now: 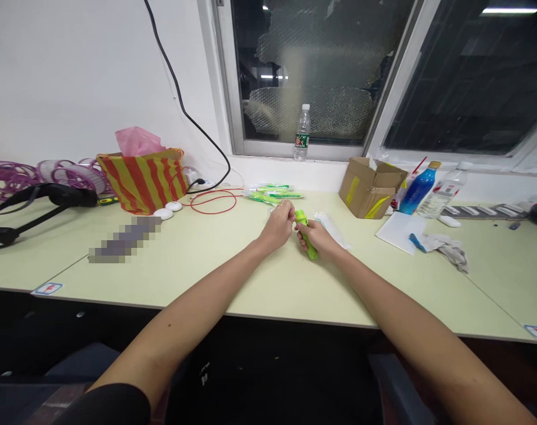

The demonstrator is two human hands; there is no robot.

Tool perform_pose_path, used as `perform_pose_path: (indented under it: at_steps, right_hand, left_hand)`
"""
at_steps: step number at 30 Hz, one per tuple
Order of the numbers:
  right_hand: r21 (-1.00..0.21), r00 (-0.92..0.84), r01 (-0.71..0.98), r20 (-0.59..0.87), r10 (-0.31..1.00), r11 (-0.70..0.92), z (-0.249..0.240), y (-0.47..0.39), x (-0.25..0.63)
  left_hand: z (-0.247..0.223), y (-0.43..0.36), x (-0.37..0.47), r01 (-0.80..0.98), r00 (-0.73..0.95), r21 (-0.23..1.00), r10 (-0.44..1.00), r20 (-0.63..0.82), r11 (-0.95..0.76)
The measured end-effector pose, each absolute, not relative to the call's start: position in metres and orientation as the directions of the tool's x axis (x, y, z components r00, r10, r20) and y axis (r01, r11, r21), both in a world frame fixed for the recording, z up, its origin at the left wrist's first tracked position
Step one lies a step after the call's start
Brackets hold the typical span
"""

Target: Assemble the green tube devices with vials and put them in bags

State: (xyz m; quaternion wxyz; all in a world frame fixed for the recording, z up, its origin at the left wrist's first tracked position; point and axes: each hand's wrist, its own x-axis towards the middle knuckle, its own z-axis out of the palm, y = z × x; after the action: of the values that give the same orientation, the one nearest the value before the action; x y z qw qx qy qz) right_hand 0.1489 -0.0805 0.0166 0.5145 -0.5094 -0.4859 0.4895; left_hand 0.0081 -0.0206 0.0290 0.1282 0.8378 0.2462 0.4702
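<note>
My right hand (320, 236) is wrapped around a bright green tube-shaped object (311, 251) with a wider collar at its upper end. It tilts a little, just above the tabletop. Close beside that upper end, my left hand (278, 226) is closed with the fingers pinched together. What it pinches, if anything, is too small to make out. Behind my hands lie several green items in clear plastic wrappers (275, 193). A clear plastic bag (333, 230) lies flat just beyond my right hand.
On the left are a striped bag (142, 180), round white pieces (163, 213), a red cable (213, 202) and a black headset (42, 203). To the right stand a cardboard box (369, 186) and a blue bottle (419, 189), with white paper (400, 231) and a glove (448, 248) nearer.
</note>
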Motion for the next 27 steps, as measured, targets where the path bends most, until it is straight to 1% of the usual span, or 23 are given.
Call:
perform_pose_path:
  at_steps: [1, 3, 6, 8, 10, 14, 18, 20, 23, 27]
  right_hand:
    - [-0.999, 0.060, 0.030, 0.011, 0.998, 0.010, 0.017, -0.080, 0.149]
    - [-0.981, 0.113, 0.190, 0.044, 0.993, 0.022, 0.016, -0.080, 0.151]
    - [-0.884, 0.217, 0.466, 0.134, 0.967, 0.018, 0.014, -0.080, 0.152]
    - [-0.826, 0.243, 0.563, 0.184, 0.952, 0.015, 0.013, -0.080, 0.152]
    - [-0.798, 0.240, 0.602, 0.190, 0.952, 0.007, 0.014, -0.082, 0.150]
    - [-0.776, 0.239, 0.629, 0.135, 0.962, -0.047, 0.018, -0.085, 0.147]
    - [-0.748, 0.245, 0.661, 0.146, 0.958, -0.055, 0.018, -0.084, 0.146]
    - [-0.744, 0.247, 0.665, 0.142, 0.958, -0.061, 0.017, -0.084, 0.146]
    - [-0.738, 0.241, 0.671, 0.127, 0.962, -0.070, 0.016, -0.085, 0.146]
    - [-0.724, 0.224, 0.686, 0.108, 0.969, -0.078, 0.018, -0.086, 0.145]
  left_hand:
    - [0.029, -0.020, 0.008, 0.304, 0.448, 0.414, 0.512, 0.732, -0.858]
    - [0.028, -0.021, 0.008, 0.337, 0.498, 0.317, 0.454, 0.739, -0.886]
    - [0.027, -0.026, 0.012, 0.416, 0.576, 0.147, 0.384, 0.722, -0.898]
    - [0.027, -0.030, 0.016, 0.480, 0.592, 0.071, 0.382, 0.709, -0.875]
    - [0.028, -0.033, 0.018, 0.532, 0.584, 0.044, 0.405, 0.703, -0.845]
    - [0.030, -0.037, 0.019, 0.580, 0.567, 0.061, 0.457, 0.686, -0.812]
    - [0.030, -0.039, 0.021, 0.610, 0.567, 0.030, 0.463, 0.681, -0.791]
    - [0.029, -0.039, 0.022, 0.615, 0.560, 0.034, 0.467, 0.684, -0.788]
    - [0.028, -0.038, 0.022, 0.584, 0.542, 0.116, 0.492, 0.681, -0.804]
    - [0.026, -0.035, 0.017, 0.475, 0.535, 0.246, 0.499, 0.682, -0.845]
